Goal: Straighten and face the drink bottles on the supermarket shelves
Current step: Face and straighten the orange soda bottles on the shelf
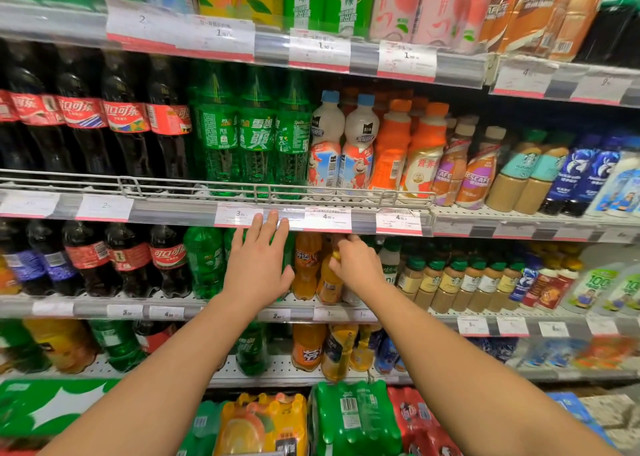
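Both my hands reach to the third shelf from the top. My left hand [258,261] lies flat with straight fingers in front of green soda bottles [204,261], its fingertips at the price strip above. My right hand [356,263] curls round the top of a small orange-yellow juice bottle [329,282] next to an orange soda bottle [306,265]. The bottles behind my left hand are mostly hidden. On the shelf above stand tall cola bottles [124,119], green Sprite bottles [256,133] and white milk-drink bottles [356,147].
A wire rail [256,188] runs along the front of the upper shelf. Coffee bottles [450,282] fill the shelf to the right of my right hand. Cola bottles [128,258] stand to the left. Shrink-wrapped multipacks [353,417] sit at floor level below.
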{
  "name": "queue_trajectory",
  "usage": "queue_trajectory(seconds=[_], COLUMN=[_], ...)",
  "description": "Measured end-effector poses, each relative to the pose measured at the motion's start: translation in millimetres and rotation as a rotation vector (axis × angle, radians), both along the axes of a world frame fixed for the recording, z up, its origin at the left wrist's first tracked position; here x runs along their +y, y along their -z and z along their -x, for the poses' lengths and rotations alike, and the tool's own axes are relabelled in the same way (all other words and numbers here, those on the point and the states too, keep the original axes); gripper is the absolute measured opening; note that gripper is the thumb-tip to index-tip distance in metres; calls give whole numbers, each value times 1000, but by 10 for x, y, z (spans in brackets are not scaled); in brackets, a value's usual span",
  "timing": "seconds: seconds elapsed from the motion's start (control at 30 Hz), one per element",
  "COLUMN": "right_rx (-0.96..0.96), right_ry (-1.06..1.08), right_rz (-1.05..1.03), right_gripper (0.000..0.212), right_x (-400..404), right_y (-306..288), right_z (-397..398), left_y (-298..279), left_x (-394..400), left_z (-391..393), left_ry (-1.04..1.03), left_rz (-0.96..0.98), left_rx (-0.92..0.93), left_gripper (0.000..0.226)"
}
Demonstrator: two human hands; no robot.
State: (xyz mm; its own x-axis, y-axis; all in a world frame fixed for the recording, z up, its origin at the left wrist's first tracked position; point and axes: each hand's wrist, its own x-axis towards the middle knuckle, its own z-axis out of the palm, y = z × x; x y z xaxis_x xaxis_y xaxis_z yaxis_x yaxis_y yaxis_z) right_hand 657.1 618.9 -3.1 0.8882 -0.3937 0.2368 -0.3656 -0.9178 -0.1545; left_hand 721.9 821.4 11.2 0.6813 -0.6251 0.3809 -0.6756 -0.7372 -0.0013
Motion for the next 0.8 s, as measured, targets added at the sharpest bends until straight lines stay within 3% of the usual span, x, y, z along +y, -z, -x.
queue_trajectory(seconds=[0.4, 0.8], right_rx=[-108, -326], right_ry=[-36, -10], right_rz=[-101, -194], right_gripper=[29, 31], right_x=[95, 282], right_y=[283, 24], right_z=[411, 1079], left_y=[46, 5], left_x=[40, 50], left_z=[-73, -22], left_ry=[28, 21], left_rz=[14, -29], left_rx=[-20, 10], left_gripper=[88, 92])
